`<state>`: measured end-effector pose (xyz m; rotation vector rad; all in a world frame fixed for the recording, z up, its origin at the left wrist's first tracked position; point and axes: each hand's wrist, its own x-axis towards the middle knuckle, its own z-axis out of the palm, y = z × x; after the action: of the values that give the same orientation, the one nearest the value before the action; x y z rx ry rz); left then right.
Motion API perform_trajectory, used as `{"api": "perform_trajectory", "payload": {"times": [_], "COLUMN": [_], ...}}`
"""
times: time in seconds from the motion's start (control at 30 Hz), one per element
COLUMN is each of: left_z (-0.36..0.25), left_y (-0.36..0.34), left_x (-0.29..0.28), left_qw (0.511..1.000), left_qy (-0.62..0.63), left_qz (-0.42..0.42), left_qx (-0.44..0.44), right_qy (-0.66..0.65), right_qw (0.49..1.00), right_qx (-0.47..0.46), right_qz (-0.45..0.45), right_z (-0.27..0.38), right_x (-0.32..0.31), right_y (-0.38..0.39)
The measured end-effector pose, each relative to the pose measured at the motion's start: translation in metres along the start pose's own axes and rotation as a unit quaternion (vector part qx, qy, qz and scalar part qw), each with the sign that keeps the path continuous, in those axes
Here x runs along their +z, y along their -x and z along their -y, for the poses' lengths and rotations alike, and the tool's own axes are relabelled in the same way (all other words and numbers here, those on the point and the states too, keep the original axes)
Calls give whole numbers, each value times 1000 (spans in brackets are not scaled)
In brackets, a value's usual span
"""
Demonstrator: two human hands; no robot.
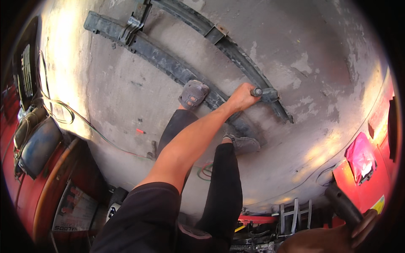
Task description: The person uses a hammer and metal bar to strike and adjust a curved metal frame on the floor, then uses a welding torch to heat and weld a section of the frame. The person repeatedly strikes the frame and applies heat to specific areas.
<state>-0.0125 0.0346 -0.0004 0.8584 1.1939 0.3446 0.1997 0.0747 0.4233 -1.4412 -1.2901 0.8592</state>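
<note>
1. Head view: the fingers of the left hand are curled tightly around a dark rod, whose round, dull metallic end projects past the thumb side; its lower end is hidden.
2. Fingers of the right hand, well apart at the lower right, appear wrapped around a dark cylinder, smooth and thick; its gripped end is partly hidden.
3. Curved beam, beneath the left fingers and extending away to their upper left: long, dark, ridged along its length, dusty and scuffed. Whether the rod touches it cannot be told.
4. Bracket, just beside the left fingers on the right: a dark, angular fitting on the curved beam, near its narrow end.
5. Straight beam, to the left of the left fingers: broad, box-like, coated with pale dust and scratches. The left shoe, grey with rounded openings, overlaps it.
6. Right shoe, grey, below the left fingers and near the straight beam's lower end.
7. Floor, under both beams around the left fingers: grey, concrete-like, with pale flaking patches.
</note>
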Motion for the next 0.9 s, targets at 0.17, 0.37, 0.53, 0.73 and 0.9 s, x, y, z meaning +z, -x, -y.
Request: {"api": "perform_trajectory", "payload": {"times": [0.17, 0.37, 0.53, 0.73, 0.9], "left_z": [2, -4, -54, -109, -95], "left_y": [0, 20, 65, 187, 225], "left_x": [17, -9, -12, 26, 46], "left_qw": [999, 998, 988, 950, 850], "left_qy": [29, -42, -80, -144, -316], "left_qz": [15, 22, -25, 120, 295], "left_qx": [23, -52, 131, 251, 303], "right_qy": [312, 108, -71, -318, -477], "right_qw": [824, 835, 831, 731, 547], "right_qx": [421, 536, 549, 588, 604], "right_qz": [214, 69, -54, -136, -328], "right_z": [-159, -118, -122, -154, -133], "right_x": [62, 64, 74, 100, 129], "right_y": [143, 141, 172, 239, 240]}}
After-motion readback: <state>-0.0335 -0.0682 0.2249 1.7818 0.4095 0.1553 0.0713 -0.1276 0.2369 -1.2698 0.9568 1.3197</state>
